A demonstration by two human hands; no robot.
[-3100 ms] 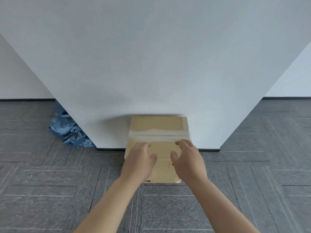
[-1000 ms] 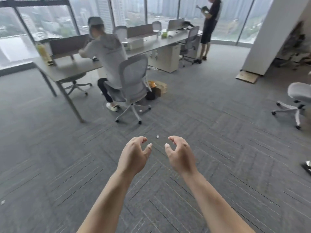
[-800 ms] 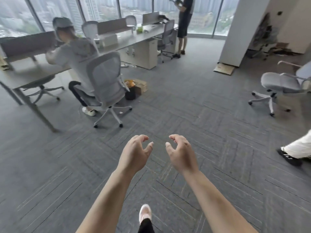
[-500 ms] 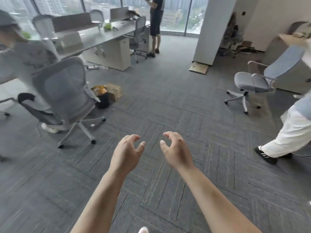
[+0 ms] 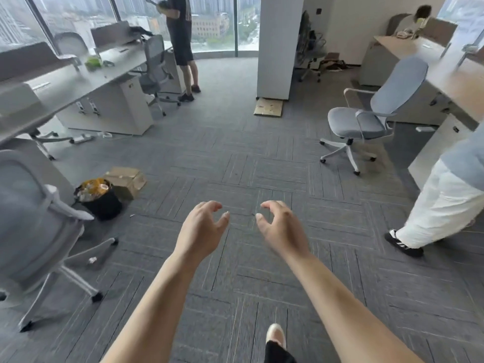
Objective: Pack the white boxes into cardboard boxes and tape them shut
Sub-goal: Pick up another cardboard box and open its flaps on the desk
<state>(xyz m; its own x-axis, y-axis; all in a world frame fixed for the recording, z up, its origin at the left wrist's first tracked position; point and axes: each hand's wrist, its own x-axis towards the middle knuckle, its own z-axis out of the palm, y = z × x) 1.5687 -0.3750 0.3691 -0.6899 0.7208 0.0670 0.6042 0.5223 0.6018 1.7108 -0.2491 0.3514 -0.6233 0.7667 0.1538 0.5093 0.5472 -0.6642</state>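
Fingers (image 5: 209, 205) curl loosely on the left hand (image 5: 201, 229) and right hand (image 5: 281, 226), both half open, holding nothing. At 12 o'clock a cardboard box (image 5: 268, 107) lies against the column (image 5: 277, 43); at 9 o'clock a bin (image 5: 104, 206) brims with rubbish.

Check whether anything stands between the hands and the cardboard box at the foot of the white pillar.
Nothing visible does. The left hand and right hand hold nothing, and only bare carpet lies on the line to the cardboard box. An office chair and another person stand off to the right.
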